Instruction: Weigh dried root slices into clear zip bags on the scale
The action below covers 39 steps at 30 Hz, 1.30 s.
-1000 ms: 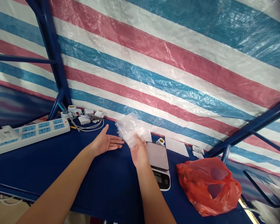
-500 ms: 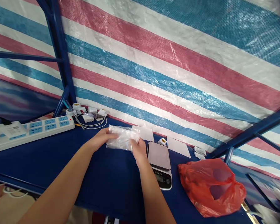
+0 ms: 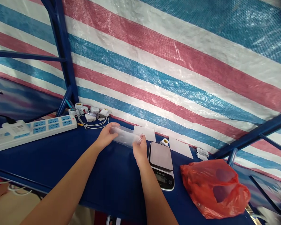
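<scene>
Between my two hands a clear plastic bag [image 3: 125,137] is stretched over the blue tabletop, bent into a curve along its length. My left hand [image 3: 108,135] grips its left end, with the thumb on the near face and the fingers behind. The right end is pinched by my right hand [image 3: 140,148], thumb in front. Whether anything lies inside the bag I cannot make out. Just right of my right hand sits a kitchen scale [image 3: 161,157] with a grey plate and dark display. Behind the bag, a white paper sheet [image 3: 145,132] lies against the striped sheeting.
A long white power strip [image 3: 35,132] lies at left, near white adapters [image 3: 91,115], a cable and a screwdriver [image 3: 76,114]. At right are a red plastic bag [image 3: 215,189], another paper sheet [image 3: 180,147] and small white packets [image 3: 202,153]. Blue frame bars [image 3: 61,47] rise behind.
The plastic bag went from lying flat and facing me to being curled lengthwise. My left hand moved slightly right and up; both hands still hold the bag. The view shifted slightly.
</scene>
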Available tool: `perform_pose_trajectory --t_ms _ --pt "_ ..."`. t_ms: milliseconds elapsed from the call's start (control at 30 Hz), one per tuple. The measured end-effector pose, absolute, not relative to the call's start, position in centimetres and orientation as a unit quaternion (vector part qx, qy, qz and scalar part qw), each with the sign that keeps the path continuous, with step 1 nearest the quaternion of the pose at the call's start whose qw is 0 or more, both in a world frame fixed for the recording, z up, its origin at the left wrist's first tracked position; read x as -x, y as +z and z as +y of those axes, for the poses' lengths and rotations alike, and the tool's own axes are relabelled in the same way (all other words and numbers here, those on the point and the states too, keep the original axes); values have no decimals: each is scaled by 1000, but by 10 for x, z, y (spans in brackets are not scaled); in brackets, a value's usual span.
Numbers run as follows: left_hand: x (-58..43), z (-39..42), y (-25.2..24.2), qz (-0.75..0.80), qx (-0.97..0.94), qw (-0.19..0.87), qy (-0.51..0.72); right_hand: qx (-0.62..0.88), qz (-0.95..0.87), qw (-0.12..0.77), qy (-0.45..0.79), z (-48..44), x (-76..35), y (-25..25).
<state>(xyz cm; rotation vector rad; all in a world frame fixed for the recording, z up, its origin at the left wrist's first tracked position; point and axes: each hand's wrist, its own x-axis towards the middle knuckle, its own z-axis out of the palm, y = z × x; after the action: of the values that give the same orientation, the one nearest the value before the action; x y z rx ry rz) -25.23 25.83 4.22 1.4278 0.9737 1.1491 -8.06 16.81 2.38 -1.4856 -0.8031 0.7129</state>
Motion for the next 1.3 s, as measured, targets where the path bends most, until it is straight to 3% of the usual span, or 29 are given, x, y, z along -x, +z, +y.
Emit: perform_pose_trajectory --t_ms 900,1300 --pt "232 255 26 404 -570 522 489 665 -335 641 184 176 87 12" --pt "232 260 15 424 -591 446 521 670 -338 636 180 177 89 11"
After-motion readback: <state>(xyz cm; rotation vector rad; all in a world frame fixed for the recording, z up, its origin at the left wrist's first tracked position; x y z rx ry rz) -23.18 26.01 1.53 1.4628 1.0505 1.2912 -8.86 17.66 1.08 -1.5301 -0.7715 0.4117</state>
